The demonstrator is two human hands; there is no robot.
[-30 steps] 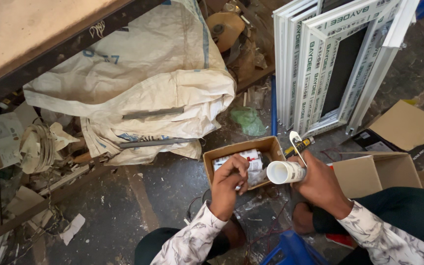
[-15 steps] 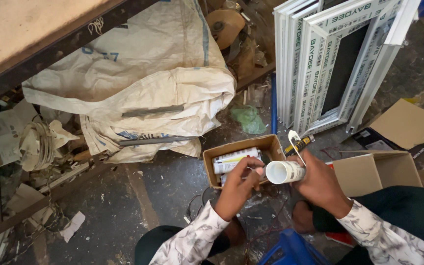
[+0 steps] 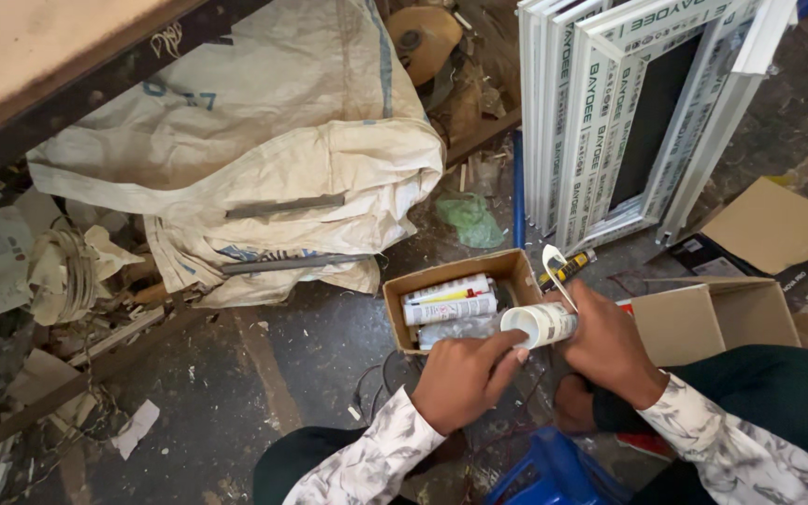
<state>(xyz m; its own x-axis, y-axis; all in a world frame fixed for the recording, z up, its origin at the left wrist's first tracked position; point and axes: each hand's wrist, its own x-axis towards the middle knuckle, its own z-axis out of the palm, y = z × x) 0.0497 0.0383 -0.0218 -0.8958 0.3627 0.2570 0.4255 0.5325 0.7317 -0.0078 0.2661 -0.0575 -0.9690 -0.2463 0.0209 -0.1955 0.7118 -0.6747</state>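
The right hand (image 3: 610, 341) wraps around a white plastic sealant cartridge, cylindrical and lying roughly level (image 3: 542, 324), its open round end turned toward the left hand (image 3: 465, 379); the right grip is closed firmly about the tube's body. The left hand reaches its fingertips (image 3: 514, 348) to the rim of that open end, fingers pressed together and touching the edge, though what they pinch there, if anything, is too small to tell. A thin white pointed strip (image 3: 556, 271) sticks up from behind the cartridge, near a yellow and black tool (image 3: 569, 268) lying on the floor. Just beyond the hands sits an open brown cardboard box (image 3: 451, 271) with more white cartridges (image 3: 449, 304) lying side by side in it. To do this well, I judge the right hand should keep the tube level and steady, squeezing only lightly so the thin wall does not deform, while the left works at the rim with fingertips alone. Keeping the open end over the box or the dark concrete floor (image 3: 310, 346) would catch anything that drops. A second, empty cardboard box (image 3: 713, 323) stands to the right, white window frames (image 3: 610, 122) lean behind, and a large white woven sack (image 3: 264, 159) lies slumped to the left.
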